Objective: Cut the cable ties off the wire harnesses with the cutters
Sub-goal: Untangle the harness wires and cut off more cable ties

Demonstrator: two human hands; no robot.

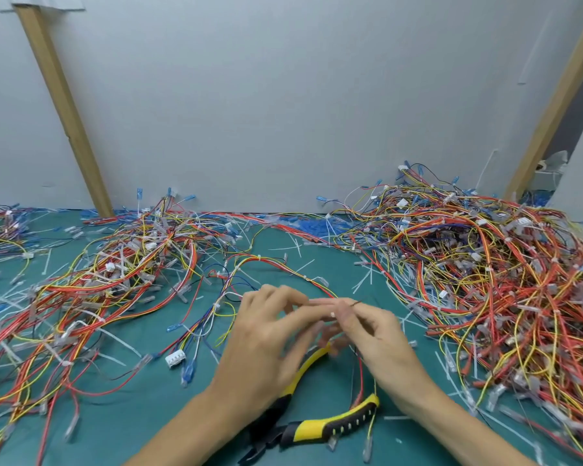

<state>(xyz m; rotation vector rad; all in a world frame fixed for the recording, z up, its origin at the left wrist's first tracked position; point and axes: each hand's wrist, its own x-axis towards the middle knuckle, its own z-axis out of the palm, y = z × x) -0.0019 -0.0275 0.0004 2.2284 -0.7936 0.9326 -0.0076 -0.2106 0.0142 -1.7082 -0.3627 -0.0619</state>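
The cutters lie on the green counter, handles apart, below both wrists. Above them, the left hand and right hand meet fingertip to fingertip, each pinching a strand of one wire harness, though blurred. Harness piles lie on both sides.

Worktop runs back to the wall. Two posts stand against the wall: left post, right post. Big harness heap sits on the right, reaching the wall. A smaller heap lies left of centre, and another pile at the far left edge. Loose harness lies between the heaps. Left hand and right hand meet just in front of it, the right pinching one of its wires. Cutters lie on the worktop at the front, between and under the wrists. Cut ties are scattered between the heaps.
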